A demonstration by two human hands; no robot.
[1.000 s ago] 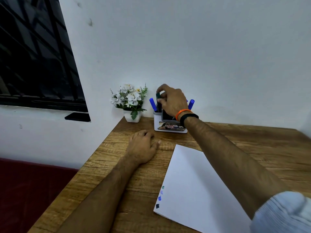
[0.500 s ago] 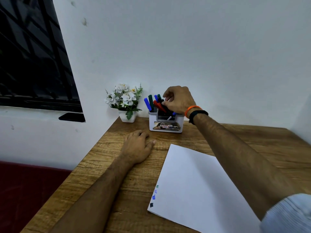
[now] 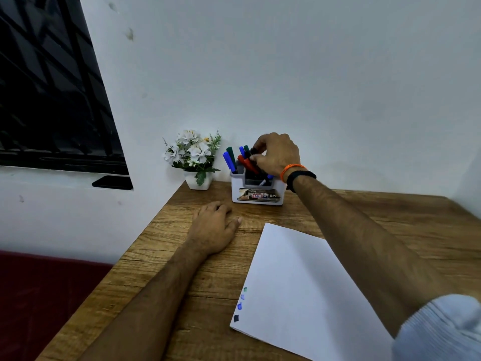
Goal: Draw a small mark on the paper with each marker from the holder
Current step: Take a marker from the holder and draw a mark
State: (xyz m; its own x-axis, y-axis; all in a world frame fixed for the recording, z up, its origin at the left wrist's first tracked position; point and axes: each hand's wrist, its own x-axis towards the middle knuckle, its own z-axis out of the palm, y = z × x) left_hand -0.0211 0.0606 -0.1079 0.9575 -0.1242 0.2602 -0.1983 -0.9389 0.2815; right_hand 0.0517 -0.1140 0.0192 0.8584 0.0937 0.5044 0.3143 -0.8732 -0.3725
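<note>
At the far edge of the desk [image 3: 390,212], against the wall, stands the white holder [image 3: 256,194] with the markers in it. Right hand [image 3: 277,156] over its top, fingers curled around a dark marker [image 3: 251,152] beside the red marker [image 3: 247,165]; grip narrow, pinching that dark cap, though exactly which pen is taken cannot be told for sure. A second ago the same hand covered the holder and pressed a green marker [image 3: 231,153] down into it; now that green one stands free at the left side of the holder, next to a blue marker [image 3: 227,161]. Meaning, as a judgement: one pen returned, the next one being chosen.

Left hand [image 3: 214,227] flat on the desk, fingers relaxed, holding nothing, between the holder and the near edge, just beside the far corner of the paper [image 3: 299,282]. Not moved since before.

Paper lying toward the near right part of the desk, turned at an angle. Along its near left corner a short row of small marks [image 3: 239,306]: one green, two bluish, one dark. So four marks made already, more pens than that in the holder, red clearly not yet used. Task probably near the middle.

Next step needs lifting the pinched pen straight up, so as not to tip the light holder or drag the neighbours out.

Small flower pot [image 3: 197,181] at the far left corner, near the holder, not touching.
</note>
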